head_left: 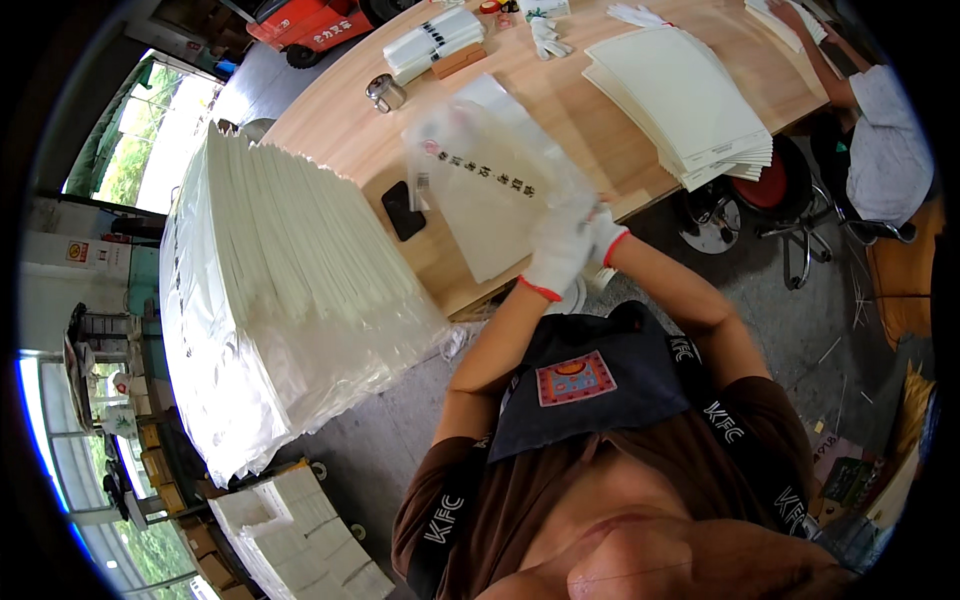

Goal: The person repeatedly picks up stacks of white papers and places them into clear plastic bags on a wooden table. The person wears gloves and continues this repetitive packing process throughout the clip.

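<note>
A clear plastic bag [480, 150] with dark printing lies at the table's near edge, cream sheets of paper [490, 230] showing through and below it. My left hand [558, 258], in a white knitted glove with a red cuff, is closed at the bag's near right corner. Right beside it, my right hand [604, 234] wears a matching glove and is closed on the same corner. The two hands overlap, so most fingertips are hidden. Just left of the paper lies a black phone [403, 211].
A tall pile of filled plastic bags [300, 260] stands at the left. On the wooden table [350, 130] are a metal mug [385, 93], rolled plastic bags [432, 45], a loose glove [548, 38] and a paper stack [680, 95]. Another person [885, 140] works far right, near a stool [775, 185].
</note>
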The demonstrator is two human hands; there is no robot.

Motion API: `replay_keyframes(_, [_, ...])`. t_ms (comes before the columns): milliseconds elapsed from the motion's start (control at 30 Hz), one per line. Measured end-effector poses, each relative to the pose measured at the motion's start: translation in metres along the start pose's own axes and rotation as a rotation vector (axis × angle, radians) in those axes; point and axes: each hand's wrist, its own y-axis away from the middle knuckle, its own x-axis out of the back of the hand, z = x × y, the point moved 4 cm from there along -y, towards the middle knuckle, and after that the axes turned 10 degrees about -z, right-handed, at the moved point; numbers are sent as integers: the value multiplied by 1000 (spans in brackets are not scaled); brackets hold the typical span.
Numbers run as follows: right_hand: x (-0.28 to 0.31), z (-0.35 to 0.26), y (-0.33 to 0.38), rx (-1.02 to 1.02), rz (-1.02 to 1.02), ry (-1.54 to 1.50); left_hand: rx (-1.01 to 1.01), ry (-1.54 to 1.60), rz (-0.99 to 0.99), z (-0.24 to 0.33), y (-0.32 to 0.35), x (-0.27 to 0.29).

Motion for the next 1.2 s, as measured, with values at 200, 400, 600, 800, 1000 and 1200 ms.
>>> replay_keyframes(200, [17,-23,64,212,339,71,163,-14,-104,-67,57,3])
replay_keyframes(400, [-20,53,27,-323,82,291,289,-521,161,-118,135,39])
replay_keyframes(600, [5,5,87,-136,30,397,498,1,483,-94,194,53])
replay_keyframes(800, [-21,-1,172,-314,-477,183,611,370,435,-32,279,11])
replay_keyframes(1000, [13,5,127,-259,-196,125,508,-38,368,-59,227,34])
replay_keyframes(1200, [-23,46,155,-245,-454,95,715,210,87,-114,302,7])
